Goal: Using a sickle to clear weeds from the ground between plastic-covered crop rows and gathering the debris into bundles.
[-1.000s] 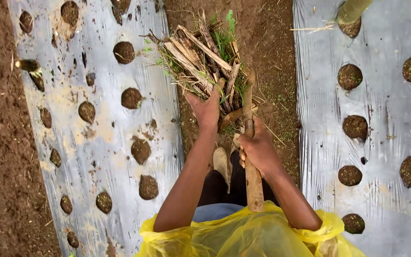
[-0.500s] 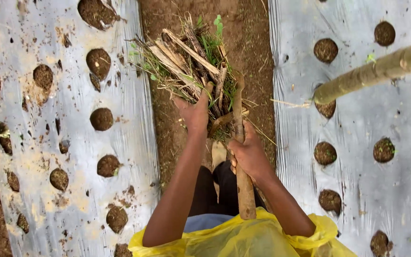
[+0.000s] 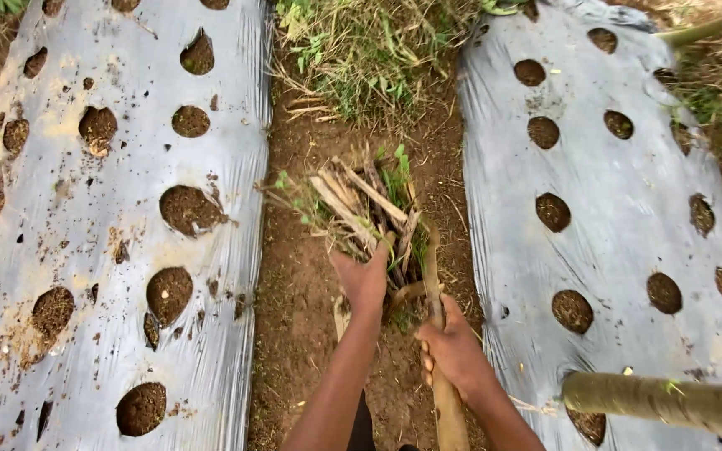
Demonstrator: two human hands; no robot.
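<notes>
Two hands work over a dirt path (image 3: 294, 276) that runs between two plastic sheets. The left hand (image 3: 363, 280) presses on a bundle of dry sticks and weeds (image 3: 361, 213), its fingers curled tight into the stalks. The bundle sits in the middle of the path, closer to the right sheet (image 3: 612, 217). The right hand (image 3: 455, 351) has its fingers wrapped tight around a wooden handle (image 3: 438, 334), which touches the bundle. The left sheet (image 3: 110, 209) has round holes full of soil. A green pile of weeds (image 3: 369, 58) lies at the far end of the path. A thick bamboo pole (image 3: 670, 401) lies across the near right corner.
</notes>
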